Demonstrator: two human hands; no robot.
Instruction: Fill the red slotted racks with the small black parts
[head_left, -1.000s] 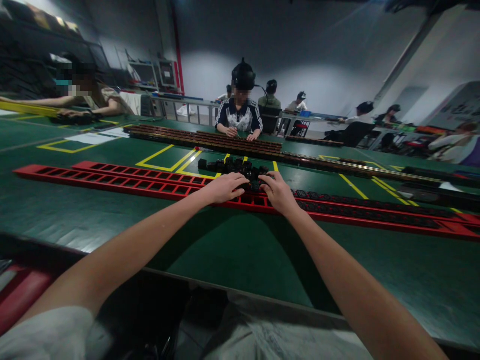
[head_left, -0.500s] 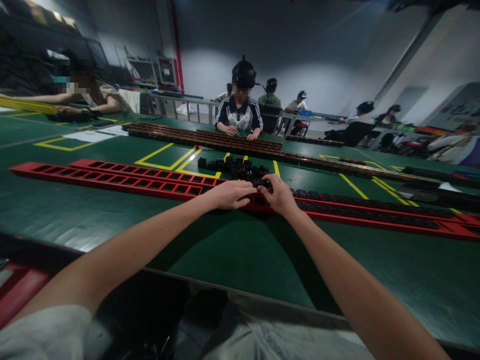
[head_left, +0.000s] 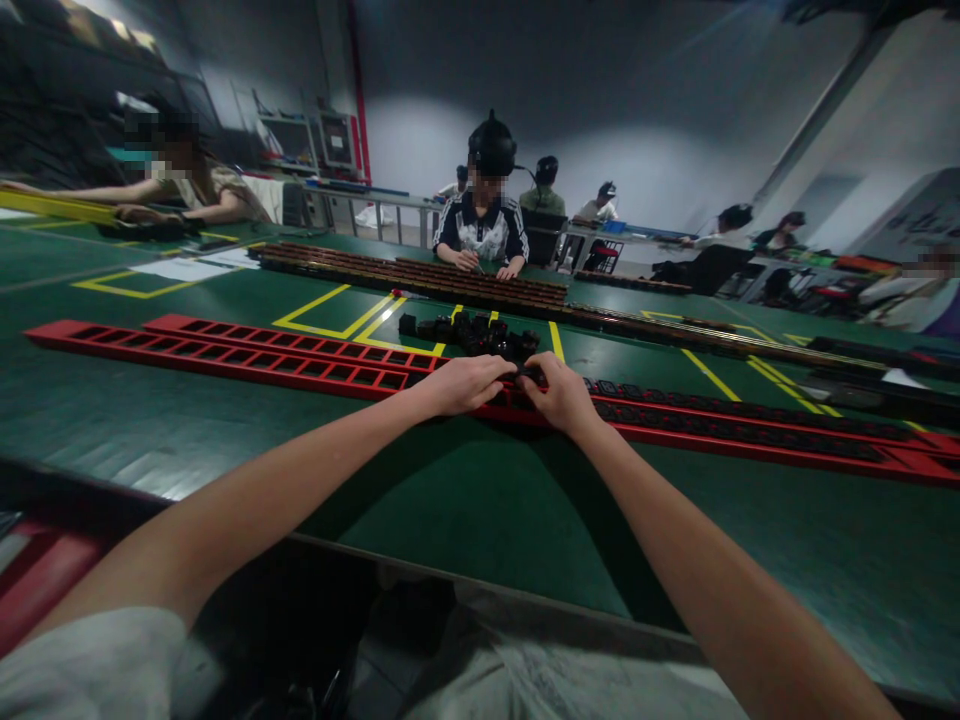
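Observation:
Two long red frames (head_left: 225, 352) lie side by side across the green table, with open rectangular slots on the left and black parts (head_left: 675, 415) filling the slots on the right. My left hand (head_left: 466, 384) rests over the middle of the frames, fingers together and bent at a small black piece. Opposite it, my right hand (head_left: 559, 390) pinches that black piece (head_left: 525, 371) between thumb and fingers. Just behind my hands sits a heap of loose black parts (head_left: 480, 333). The fingertips partly hide the piece and the slot below.
Long brown and black strips (head_left: 420, 280) lie farther back, where a person (head_left: 480, 225) works with both hands. Another person at the left holds a yellow bar (head_left: 56, 205). White papers (head_left: 180, 268) and yellow tape outlines mark the table. More people sit in the background.
My left fingers have closed in slightly toward my right hand at the black piece, which now sits less visibly between them. The whole view has shifted a little.

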